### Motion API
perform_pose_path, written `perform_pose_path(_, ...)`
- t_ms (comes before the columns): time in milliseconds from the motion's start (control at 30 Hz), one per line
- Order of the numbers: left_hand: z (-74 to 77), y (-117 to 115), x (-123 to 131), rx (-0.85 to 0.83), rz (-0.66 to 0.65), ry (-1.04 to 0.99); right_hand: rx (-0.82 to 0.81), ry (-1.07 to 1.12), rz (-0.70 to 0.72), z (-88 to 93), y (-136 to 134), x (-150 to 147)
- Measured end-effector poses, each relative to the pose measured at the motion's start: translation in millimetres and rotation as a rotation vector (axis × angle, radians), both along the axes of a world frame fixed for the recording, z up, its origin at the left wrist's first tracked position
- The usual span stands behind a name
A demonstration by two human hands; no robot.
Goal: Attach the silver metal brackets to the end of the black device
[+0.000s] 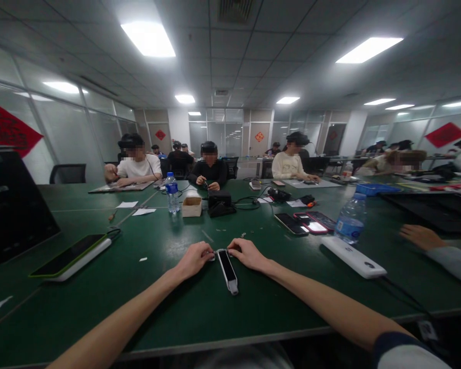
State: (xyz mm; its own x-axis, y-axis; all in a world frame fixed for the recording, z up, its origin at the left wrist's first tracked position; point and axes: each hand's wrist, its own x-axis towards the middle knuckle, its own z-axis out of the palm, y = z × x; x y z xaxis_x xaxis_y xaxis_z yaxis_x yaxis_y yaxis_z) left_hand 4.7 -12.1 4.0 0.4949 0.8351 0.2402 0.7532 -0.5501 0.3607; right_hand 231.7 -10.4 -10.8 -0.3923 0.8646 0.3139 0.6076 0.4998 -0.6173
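On the green table in front of me lies a slim white device with a black face (227, 270), its long side pointing towards me. My left hand (194, 260) comes in from the left, and its fingertips meet the device's far end. My right hand (248, 254) reaches the same end from the right, with its fingers against the device. The far end is partly hidden by my fingers. A few tiny pale bits lie on the table (243, 234) just beyond my right hand.
A co-worker's hand (422, 237) rests at the right, near a white power bank (353, 259) and a water bottle (351, 219). Several phones (291, 223) lie beyond. A dark screen (13, 205) stands at the left. Seated people work along the table.
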Motion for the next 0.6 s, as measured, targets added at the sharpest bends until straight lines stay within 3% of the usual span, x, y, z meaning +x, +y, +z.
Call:
perform_pose_path(200,-2.5,5,2,0.03,0.005,0.053,-0.026,-0.01,0.079,1.0,7,4)
perform_pose_path(367,-5.7,2,9,0.112,0.027,0.252,0.019,-0.033,0.183,-2.1,19,7)
perform_pose_path(500,-0.6,-4,14,0.153,0.053,0.468,0.092,-0.063,0.201,-4.8,24,8)
perform_pose_path(600,4.5,-6,14,0.143,0.062,0.487,0.153,-0.074,0.185,-6.8,21,8)
